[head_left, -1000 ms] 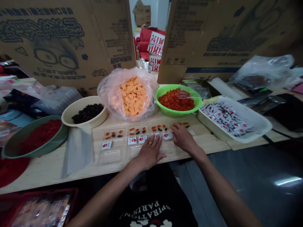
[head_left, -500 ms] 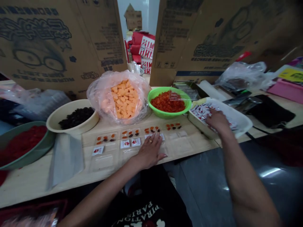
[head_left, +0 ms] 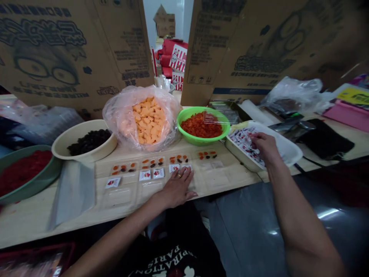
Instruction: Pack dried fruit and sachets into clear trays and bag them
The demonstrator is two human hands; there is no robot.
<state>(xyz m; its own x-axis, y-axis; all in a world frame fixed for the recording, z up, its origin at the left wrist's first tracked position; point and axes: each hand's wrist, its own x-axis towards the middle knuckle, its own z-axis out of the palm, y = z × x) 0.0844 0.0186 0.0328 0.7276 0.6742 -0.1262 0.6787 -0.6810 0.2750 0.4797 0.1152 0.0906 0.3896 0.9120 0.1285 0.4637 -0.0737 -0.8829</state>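
- my right hand (head_left: 266, 148) was down among the sachets (head_left: 245, 144) in the white tray (head_left: 288, 152); fingertips partly hidden, couldn't tell if I had one pinched
- sachet print too small to read
- my left hand (head_left: 177, 186) covered part of the clear plastic tray (head_left: 121, 198) and the sachets under my fingers
- green basin (head_left: 34, 194) cut off by left edge
- pink box (head_left: 348, 115) cut off by right edge
- red crate (head_left: 37, 261) dark, blurred, contents unreadable, cut off by bottom edge
- my shirt lettering (head_left: 161, 259) cut off too

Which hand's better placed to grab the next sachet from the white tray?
Right, likely: the right hand is inside the white tray, among the sachets. The left hand lies flat on the clear plastic tray, farther away.
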